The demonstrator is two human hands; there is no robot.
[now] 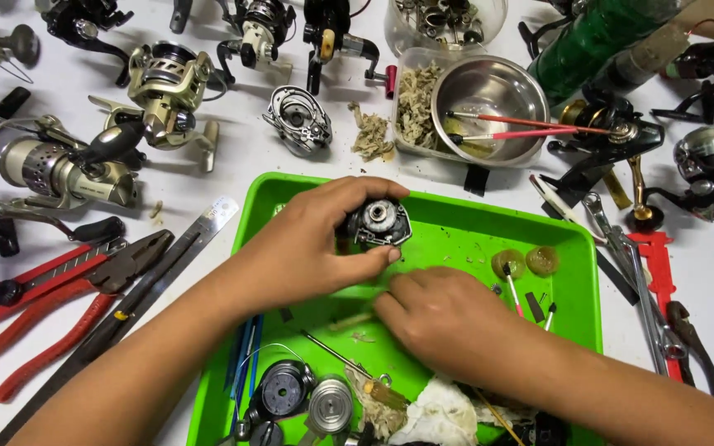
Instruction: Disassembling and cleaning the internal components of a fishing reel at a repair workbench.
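The left hand (311, 244) has its grip closed around a small dark reel body (379, 223), thumb on the near side and fingers curled over the far side, holding it just above the far half of the green tray (576, 310). The round metal face of the reel body turns up toward the camera. The right hand (448, 318) lies palm down in the middle of the tray, just near of the reel body, fingers bent and pressed toward the tray floor; whether its grip has hold of anything I cannot tell, since the fingertips are hidden.

At the near edge of the tray lie a black round side cover (283, 390), a silver spool (330, 405) and a crumpled white rag (440, 417). Two amber discs (526, 262) sit at the right of the tray.

On the white surface (233, 161), red-handled pliers (59, 310) lie at the left with a steel ruler (188, 239) beside them. Several spinning reels (167, 91) stand farther left. Far of the tray, a steel bowl (485, 99) sits in a clear tub.
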